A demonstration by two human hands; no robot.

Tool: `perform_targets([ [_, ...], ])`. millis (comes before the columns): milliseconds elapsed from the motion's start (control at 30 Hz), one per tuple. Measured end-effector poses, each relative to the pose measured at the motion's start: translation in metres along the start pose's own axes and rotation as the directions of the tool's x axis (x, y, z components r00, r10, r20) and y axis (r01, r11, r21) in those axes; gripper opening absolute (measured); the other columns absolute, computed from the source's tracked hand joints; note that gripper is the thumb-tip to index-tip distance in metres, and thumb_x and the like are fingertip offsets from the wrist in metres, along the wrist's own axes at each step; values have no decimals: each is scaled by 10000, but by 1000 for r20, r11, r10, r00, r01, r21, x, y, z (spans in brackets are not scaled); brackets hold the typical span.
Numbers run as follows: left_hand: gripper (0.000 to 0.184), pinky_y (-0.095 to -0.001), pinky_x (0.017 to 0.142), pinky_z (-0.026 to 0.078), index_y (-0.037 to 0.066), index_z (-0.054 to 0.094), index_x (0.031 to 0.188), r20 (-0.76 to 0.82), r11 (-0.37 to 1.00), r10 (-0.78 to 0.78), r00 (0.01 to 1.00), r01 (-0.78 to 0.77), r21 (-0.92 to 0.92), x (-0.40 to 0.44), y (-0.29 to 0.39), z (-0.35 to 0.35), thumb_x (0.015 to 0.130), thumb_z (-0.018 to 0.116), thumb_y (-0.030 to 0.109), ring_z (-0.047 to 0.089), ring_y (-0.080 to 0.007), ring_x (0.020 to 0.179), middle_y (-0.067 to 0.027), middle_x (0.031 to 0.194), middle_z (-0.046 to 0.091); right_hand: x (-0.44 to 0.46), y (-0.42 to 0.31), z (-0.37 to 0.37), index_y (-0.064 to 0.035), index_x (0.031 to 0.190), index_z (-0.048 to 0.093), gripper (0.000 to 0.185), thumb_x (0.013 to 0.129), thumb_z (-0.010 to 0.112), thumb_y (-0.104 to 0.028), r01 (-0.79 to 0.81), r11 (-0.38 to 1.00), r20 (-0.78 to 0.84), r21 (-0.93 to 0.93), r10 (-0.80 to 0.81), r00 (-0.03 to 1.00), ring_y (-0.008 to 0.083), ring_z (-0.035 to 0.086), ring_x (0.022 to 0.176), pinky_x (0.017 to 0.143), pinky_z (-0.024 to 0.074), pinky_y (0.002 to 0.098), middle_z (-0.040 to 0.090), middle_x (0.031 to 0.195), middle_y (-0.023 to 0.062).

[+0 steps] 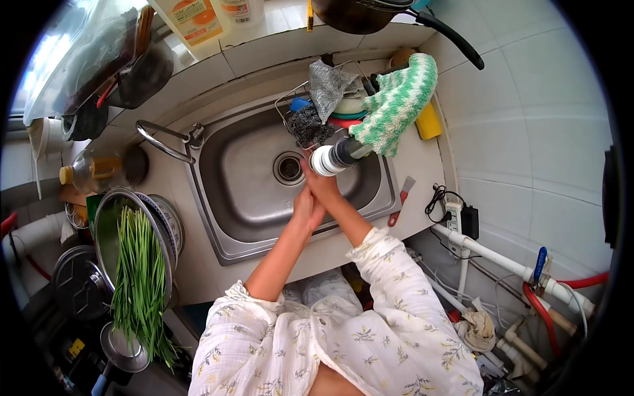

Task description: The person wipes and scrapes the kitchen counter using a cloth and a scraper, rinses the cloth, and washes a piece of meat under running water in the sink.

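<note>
Over the steel sink [244,191], my left hand [308,210] and my right hand [321,187] are pressed together near the drain [289,168]. The left lies against the base of the right, its fingers mostly hidden. My right hand reaches farther up, beside and partly beneath a white ringed cylindrical part [325,161] with a dark section behind it. That part hides most of the right fingers, and whether they grip it is unclear. A green and white knitted cloth [401,99] hangs just beyond, next to a wire rack holding a silver mesh cloth [330,89] and a dark scourer [309,125].
A curved faucet [162,140] stands at the sink's left. Green stalks [140,277] overhang a metal bowl [105,228]. On the right are a red-handled scraper [398,204], a yellow sponge [428,122] and a power strip [454,221]. A dark pan [356,16] is at the top.
</note>
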State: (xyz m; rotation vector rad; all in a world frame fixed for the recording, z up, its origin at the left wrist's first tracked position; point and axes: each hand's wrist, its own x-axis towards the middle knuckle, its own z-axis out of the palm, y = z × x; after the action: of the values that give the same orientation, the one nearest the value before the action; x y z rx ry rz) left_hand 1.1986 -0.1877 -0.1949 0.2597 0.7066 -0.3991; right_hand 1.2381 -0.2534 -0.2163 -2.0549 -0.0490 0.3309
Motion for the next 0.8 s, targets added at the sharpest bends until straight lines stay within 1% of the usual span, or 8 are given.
perform_targets([
  [100,366,-376,1065,331,50,416,1306,3,996,-9,1000,9,-90,-3,4,-8,990,366,228,457,-226,1213,-87,1313,482,-4,0,-17,18,1286,470,397,911,434,-105,-217,963,134,158,197,971,325,404,1262,1052,287,372,467,1333,178],
  [267,384,-345,1051,345,60,437,1301,459,958,187,869,-59,-279,40,7,-50,985,395,275,446,-199,1227,-61,1317,493,-42,-50,2,9,1283,479,405,885,469,-67,400,901,-40,-169,-411,911,324,439,1241,1018,329,366,505,1297,173],
  [367,385,-372,1050,343,49,445,1274,3,1000,-26,1000,26,14,17,-6,-25,974,415,288,466,-234,1203,-89,1291,505,-3,0,-4,-15,1278,495,399,884,476,-74,34,992,23,121,-37,999,310,437,1240,1023,321,363,498,1303,171],
  [467,380,-374,1024,377,37,465,1238,31,990,43,999,-39,-137,8,6,-8,980,397,307,506,-241,1155,-106,1274,518,-9,-9,-29,-31,1235,531,356,887,500,-102,-230,957,143,176,206,968,288,507,1157,967,376,350,548,1233,168],
  [567,398,-350,1028,364,49,443,1270,162,985,88,983,-61,-161,26,15,-28,991,354,319,464,-224,1204,-80,1290,506,-40,-24,-1,-21,1146,560,277,901,513,-143,438,855,-149,-277,-489,860,270,578,944,811,445,352,606,1053,149],
  [667,431,-348,1031,336,78,341,1379,113,981,185,976,-178,-71,17,0,-16,986,378,252,435,-193,1223,-63,1334,456,-17,-53,-3,-11,1018,604,220,825,550,-105,411,862,-289,-299,-492,822,311,640,862,731,498,391,656,929,176],
  [767,414,-341,1007,376,71,422,1310,56,993,93,994,-96,67,3,-10,-14,983,380,322,494,-209,1153,-69,1294,491,9,-30,-30,-13,1151,560,289,892,510,-130,-310,950,144,34,303,942,277,578,1005,845,450,344,606,1077,152],
  [800,395,-350,989,388,65,476,1249,44,996,87,995,-88,22,-4,-7,-5,977,397,340,494,-202,1148,-72,1251,528,4,-23,-34,-16,1232,529,360,882,495,-94,-293,949,189,116,269,945,295,481,1206,983,384,344,540,1250,172],
])
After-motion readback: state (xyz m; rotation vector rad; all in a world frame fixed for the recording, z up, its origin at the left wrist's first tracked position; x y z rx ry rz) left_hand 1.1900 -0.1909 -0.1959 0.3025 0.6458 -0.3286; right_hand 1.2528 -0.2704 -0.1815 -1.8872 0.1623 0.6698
